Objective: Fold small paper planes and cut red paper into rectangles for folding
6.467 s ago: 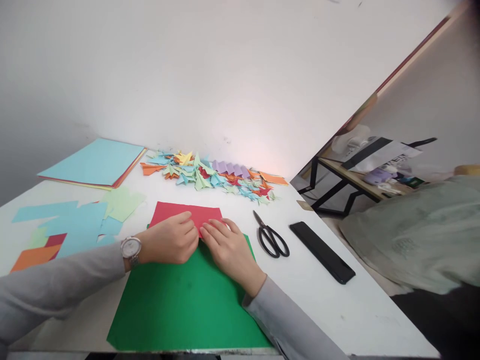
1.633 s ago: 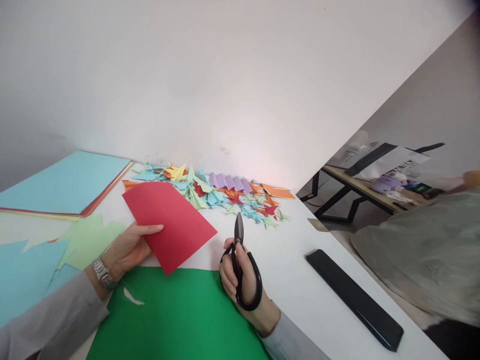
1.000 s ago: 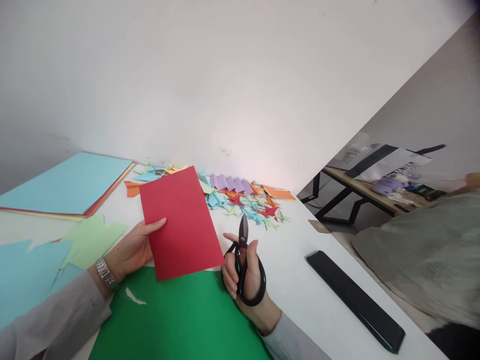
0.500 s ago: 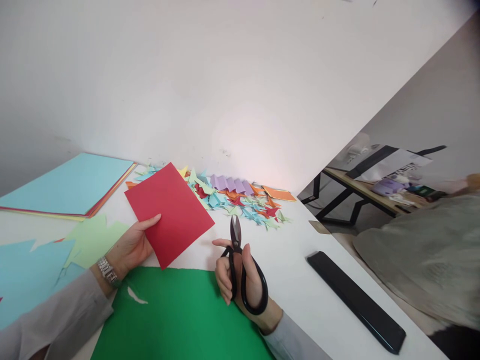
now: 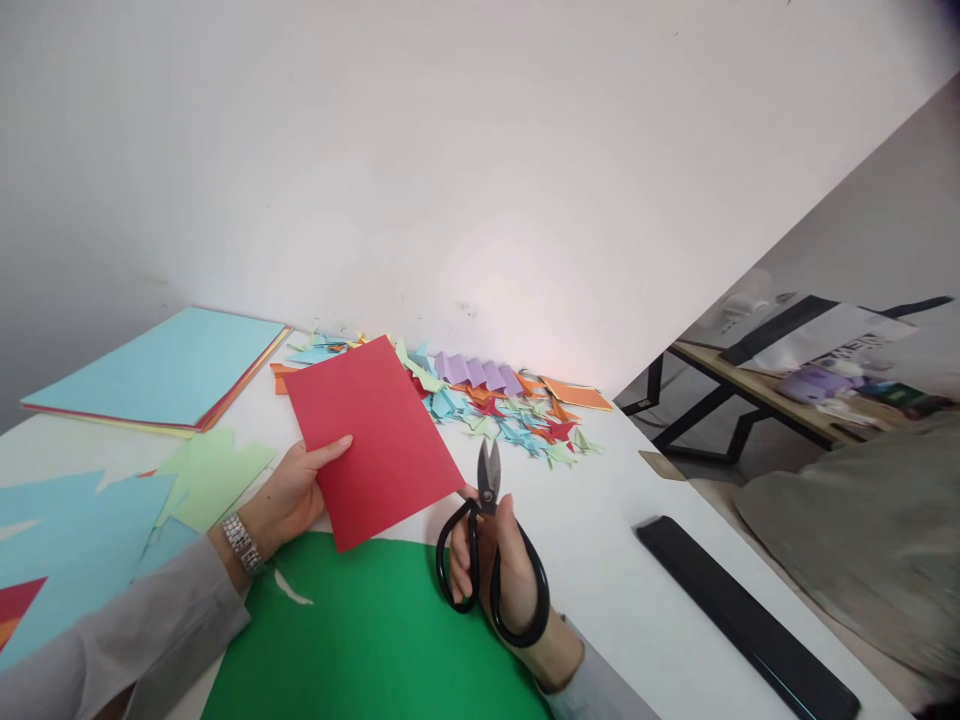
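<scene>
My left hand [image 5: 296, 490] grips a red sheet of paper [image 5: 375, 440] near its left edge, thumb on top and the other fingers behind it. In my right hand [image 5: 510, 580] are black-handled scissors [image 5: 489, 480], pointing up with the blades slightly parted. The sheet's right corner reaches my right index finger, which is partly hidden behind the paper and the scissors. Below both hands lies a green sheet [image 5: 375, 630], with a small white scrap [image 5: 292, 588] on it.
A stack of coloured paper [image 5: 165, 365] sits at the left, with cut blue sheets [image 5: 82, 520] and green pieces [image 5: 214, 480] nearer me. Folded paper shapes [image 5: 495, 400] line the wall. A long black object [image 5: 742, 610] lies at the right, before another table [image 5: 757, 385].
The red sheet has turned and its right corner now meets my right index finger. The scissors' handles have spread wider. The whole view has shifted a little.
</scene>
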Tool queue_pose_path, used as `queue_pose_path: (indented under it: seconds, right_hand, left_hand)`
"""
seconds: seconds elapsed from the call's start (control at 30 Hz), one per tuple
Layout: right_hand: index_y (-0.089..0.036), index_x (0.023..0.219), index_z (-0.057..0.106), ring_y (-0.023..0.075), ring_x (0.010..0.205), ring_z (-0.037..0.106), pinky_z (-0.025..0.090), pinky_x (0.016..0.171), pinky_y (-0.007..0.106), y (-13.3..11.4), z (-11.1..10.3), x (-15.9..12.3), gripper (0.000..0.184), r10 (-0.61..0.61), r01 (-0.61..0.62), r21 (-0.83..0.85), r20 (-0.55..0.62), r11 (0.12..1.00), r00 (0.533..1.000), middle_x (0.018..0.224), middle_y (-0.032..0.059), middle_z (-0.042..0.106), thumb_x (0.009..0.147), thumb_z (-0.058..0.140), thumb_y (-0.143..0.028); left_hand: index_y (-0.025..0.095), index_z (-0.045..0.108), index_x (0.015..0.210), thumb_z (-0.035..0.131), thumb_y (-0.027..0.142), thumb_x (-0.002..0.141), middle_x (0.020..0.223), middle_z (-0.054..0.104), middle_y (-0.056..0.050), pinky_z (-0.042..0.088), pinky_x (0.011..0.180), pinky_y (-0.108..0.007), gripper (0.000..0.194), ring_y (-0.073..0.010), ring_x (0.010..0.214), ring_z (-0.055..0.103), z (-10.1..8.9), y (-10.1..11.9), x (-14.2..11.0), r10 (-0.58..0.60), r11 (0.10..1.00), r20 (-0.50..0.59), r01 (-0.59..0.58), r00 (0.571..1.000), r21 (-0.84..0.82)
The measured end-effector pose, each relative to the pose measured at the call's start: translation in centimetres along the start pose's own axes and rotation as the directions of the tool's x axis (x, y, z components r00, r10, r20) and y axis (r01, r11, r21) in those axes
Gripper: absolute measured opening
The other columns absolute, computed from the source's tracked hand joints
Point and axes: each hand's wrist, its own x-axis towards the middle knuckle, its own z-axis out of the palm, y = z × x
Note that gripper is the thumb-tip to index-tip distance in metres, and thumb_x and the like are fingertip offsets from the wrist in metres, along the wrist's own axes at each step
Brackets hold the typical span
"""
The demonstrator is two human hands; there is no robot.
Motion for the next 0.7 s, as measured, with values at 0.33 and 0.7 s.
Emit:
queue_pose_path:
  seconds: [0.33,0.7]
  right_hand:
    - [-0.019,0.108,0.060,0.0126,0.029,0.051,0.039,0.027,0.021,0.3,-0.5,0.2,0.060,0.005,-0.005,-0.002,0.025,1.000,1.000,0.058,0.0009,0.070,0.076,0.057,-0.070]
    - [-0.010,0.070,0.074,0.0153,0.045,0.063,0.050,0.048,0.024,0.1,-1.2,0.2,0.072,0.149,-0.143,-0.073,0.078,0.987,0.986,0.052,0.0090,0.068,0.074,0.049,-0.078]
  left_hand:
    - [0.015,0.065,0.114,0.079,0.020,0.069,0.113,0.070,-0.013,0.060,0.076,-0.038,0.048,-0.0278,0.094,0.070,0.0,-0.3,0.2,0.123,0.992,-0.069,-0.121,0.990,0.033]
    - [0.014,0.071,0.100,0.080,0.042,0.066,0.108,0.073,-0.012,0.058,0.078,-0.039,0.045,-0.0287,0.093,0.069,-0.7,-1.7,0.3,0.368,0.878,-0.044,-0.331,0.929,0.346]
